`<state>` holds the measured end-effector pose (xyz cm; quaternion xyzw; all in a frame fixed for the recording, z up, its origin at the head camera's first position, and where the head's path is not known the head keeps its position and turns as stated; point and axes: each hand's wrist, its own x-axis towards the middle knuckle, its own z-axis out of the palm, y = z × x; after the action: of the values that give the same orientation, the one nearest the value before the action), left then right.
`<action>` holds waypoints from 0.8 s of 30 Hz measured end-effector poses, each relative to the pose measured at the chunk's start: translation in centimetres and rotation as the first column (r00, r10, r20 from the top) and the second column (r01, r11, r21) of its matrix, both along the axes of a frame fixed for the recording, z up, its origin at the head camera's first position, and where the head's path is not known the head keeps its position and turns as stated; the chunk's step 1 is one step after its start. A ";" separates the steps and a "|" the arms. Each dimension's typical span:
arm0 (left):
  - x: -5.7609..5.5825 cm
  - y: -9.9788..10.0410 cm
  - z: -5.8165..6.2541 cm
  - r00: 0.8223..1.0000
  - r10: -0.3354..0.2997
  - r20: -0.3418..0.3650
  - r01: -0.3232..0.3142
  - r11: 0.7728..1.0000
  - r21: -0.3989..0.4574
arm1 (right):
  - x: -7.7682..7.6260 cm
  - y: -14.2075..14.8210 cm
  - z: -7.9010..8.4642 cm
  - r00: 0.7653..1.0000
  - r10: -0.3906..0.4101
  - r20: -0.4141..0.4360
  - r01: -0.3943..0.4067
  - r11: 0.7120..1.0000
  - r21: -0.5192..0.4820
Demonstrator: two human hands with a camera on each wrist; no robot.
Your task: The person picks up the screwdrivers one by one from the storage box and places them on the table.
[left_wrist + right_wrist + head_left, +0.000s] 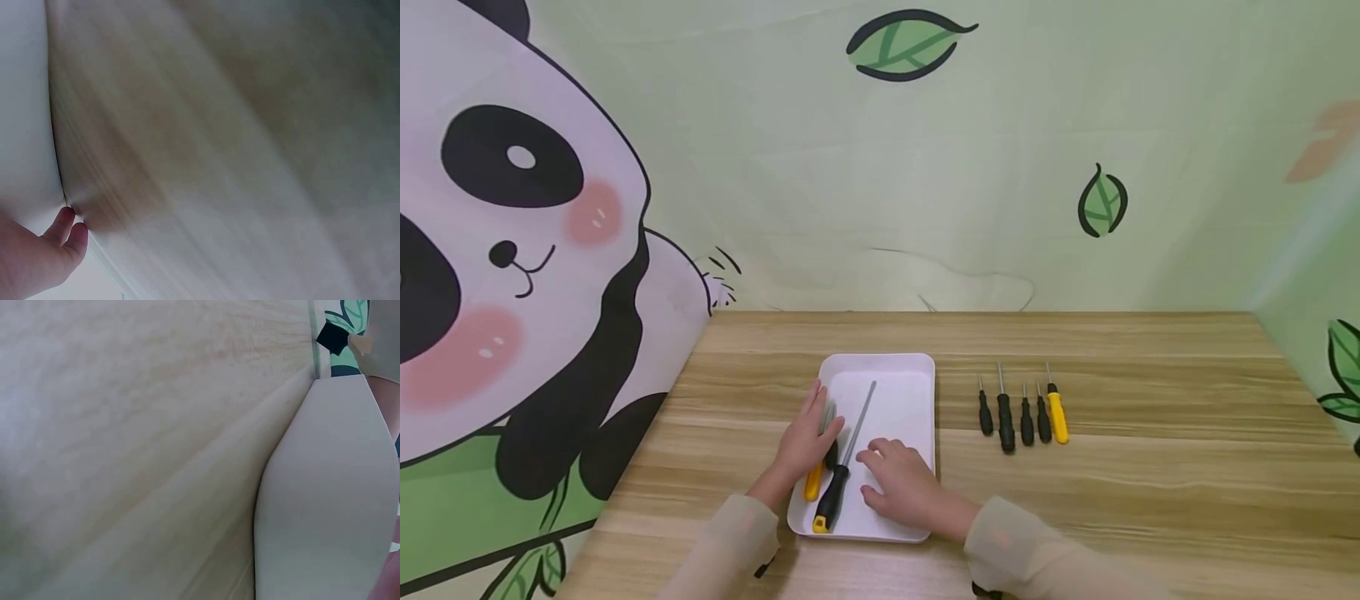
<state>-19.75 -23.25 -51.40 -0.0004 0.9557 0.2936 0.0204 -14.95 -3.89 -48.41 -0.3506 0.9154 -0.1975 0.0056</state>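
Observation:
A white tray (910,392) lies lengthwise on the table. Inside, a long screwdriver (831,498) with a black handle and yellow butt points away from me. To its left are a yellow-handled screwdriver (813,482) and a black-handled one (831,455), both partly covered by my left hand (801,442). That hand lies over the tray's left rim, fingers extended and thumb spread inward. My right hand (901,485) is over the right half of the tray, its fingers loosely bent, with nothing in its grasp. In the left wrist view, the left fingers (76,240) show at the lower left.
To the right of the tray, several screwdrivers stand in a row on the wooden table (1150,492): black-handled ones, including a larger one (1005,421), and a yellow one (1058,417) at the right end. A printed cloth backdrop (775,167) rises behind the table.

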 end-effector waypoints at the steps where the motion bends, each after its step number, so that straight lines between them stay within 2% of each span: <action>1: 0.0 0.0 0.0 1.000 -0.002 -0.001 0.002 1.000 -0.001 | 0.0 -0.1 -0.1 1.000 0.001 -0.002 -0.001 1.000 0.004; 5: 0.0 0.0 0.0 1.000 0.001 0.002 -0.001 1.000 0.000 | 0.2 -0.7 -0.5 1.000 -0.002 -0.002 0.002 1.000 0.013; 16: 0.0 -0.1 -0.1 1.000 -0.004 -0.028 0.004 1.000 -0.012 | 0.6 -2.2 -1.4 0.996 -0.092 -0.015 0.091 0.992 -0.090; 24: 0.1 0.0 0.1 1.000 -0.002 -0.018 0.001 1.000 -0.014 | 0.8 -2.9 -1.6 0.997 -0.071 0.001 0.071 0.995 -0.075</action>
<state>-19.65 -23.22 -51.28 0.0027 0.9579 0.2867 0.0122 -14.17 -6.77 -50.02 -0.3180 0.9193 -0.2313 -0.0155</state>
